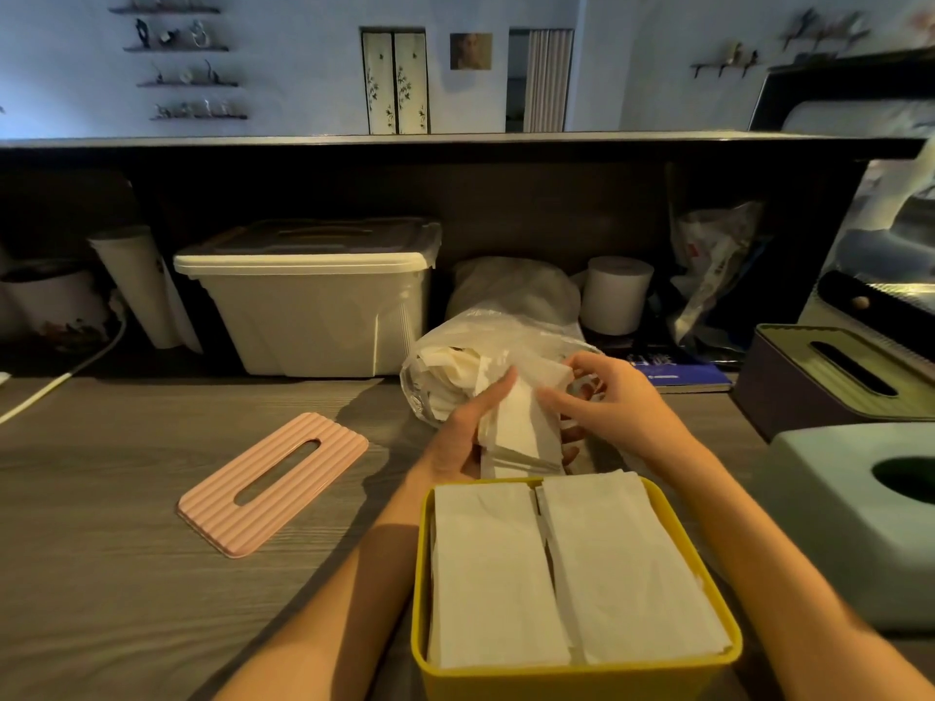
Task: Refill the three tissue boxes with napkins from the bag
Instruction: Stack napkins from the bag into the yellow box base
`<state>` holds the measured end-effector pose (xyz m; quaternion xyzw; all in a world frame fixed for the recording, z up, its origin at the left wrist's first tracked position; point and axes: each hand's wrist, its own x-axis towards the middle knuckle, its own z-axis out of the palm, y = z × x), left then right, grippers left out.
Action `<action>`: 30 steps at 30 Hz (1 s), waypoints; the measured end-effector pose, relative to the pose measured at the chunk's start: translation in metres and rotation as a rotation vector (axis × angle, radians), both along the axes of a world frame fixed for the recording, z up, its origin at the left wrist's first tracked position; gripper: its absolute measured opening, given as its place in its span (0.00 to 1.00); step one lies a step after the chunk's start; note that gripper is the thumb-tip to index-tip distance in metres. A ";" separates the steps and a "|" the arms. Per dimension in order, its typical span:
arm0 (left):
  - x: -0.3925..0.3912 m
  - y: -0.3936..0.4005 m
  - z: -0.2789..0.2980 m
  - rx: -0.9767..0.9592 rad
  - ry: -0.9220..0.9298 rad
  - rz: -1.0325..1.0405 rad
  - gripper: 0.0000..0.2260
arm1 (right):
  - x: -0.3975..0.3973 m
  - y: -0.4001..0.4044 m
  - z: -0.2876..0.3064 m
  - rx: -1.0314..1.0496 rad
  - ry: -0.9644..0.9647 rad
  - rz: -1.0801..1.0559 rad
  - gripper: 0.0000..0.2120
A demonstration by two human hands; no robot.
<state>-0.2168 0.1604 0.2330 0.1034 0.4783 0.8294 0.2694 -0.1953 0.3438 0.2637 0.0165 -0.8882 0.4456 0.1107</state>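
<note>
at six o'clock on the wooden bench (126, 574) stands an open yellow tissue box (571, 670), its lid off, holding two stacks of white napkins (566, 569) side by side that reach about to its rim. its pink ribbed lid (273, 480) with a long slot lies flat on the bench at nine o'clock from the box, well apart. just beyond the box, at twelve o'clock, lies a clear plastic bag (455, 356) with more white napkins inside, its mouth turned toward the person. the left hand (468, 427) grasps a folded bundle of napkins (521, 432) at the bag's mouth, fingers curled round its left side. the right hand (602, 397) pinches the thin plastic edge of the bag above that bundle, thumb and fingers closed on it. at three o'clock sits a pale green tissue box (830, 523) with an oval opening on top, and behind it, at two o'clock, a dark tissue box (789, 392) with a ribbed green slotted lid. farther back under the shelf stand a cream lidded storage bin (313, 306), a white paper roll (614, 296) and another crumpled plastic bag (718, 260); what these hold cannot be told.
</note>
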 end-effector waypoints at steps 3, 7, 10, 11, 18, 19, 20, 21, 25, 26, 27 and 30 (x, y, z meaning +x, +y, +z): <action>-0.001 0.002 0.006 -0.149 0.035 -0.081 0.09 | -0.005 0.002 -0.003 -0.073 0.194 -0.039 0.15; 0.001 -0.002 0.008 -0.241 0.065 -0.145 0.12 | -0.019 -0.005 0.012 -0.025 0.184 0.069 0.18; 0.005 -0.002 0.008 -0.225 0.032 -0.175 0.13 | -0.030 -0.010 0.027 0.173 0.042 0.164 0.16; 0.007 -0.001 0.009 -0.219 0.034 -0.189 0.13 | -0.034 -0.011 0.031 0.195 0.005 0.166 0.14; 0.003 -0.007 0.008 -0.163 0.045 -0.224 0.13 | -0.037 -0.015 0.046 -0.019 0.329 0.057 0.06; -0.001 -0.008 0.004 -0.150 0.031 -0.204 0.14 | -0.035 -0.014 0.048 -0.080 0.429 0.045 0.06; -0.005 -0.006 0.001 -0.123 0.010 -0.191 0.16 | -0.033 -0.013 0.050 -0.142 0.495 0.047 0.06; -0.010 -0.004 -0.004 -0.099 -0.021 -0.173 0.17 | -0.031 -0.011 0.052 -0.202 0.522 0.057 0.07; -0.010 -0.004 -0.006 0.010 -0.112 -0.112 0.15 | -0.022 -0.005 0.054 -0.382 0.385 0.208 0.09; -0.010 -0.003 -0.007 0.038 -0.122 -0.095 0.13 | -0.020 -0.005 0.054 -0.403 0.318 0.273 0.09; -0.011 -0.003 -0.008 0.068 -0.132 -0.075 0.11 | -0.020 -0.005 0.052 -0.392 0.256 0.336 0.10; -0.016 0.003 -0.007 0.126 -0.161 0.016 0.22 | -0.024 -0.009 0.042 -0.238 0.112 0.442 0.10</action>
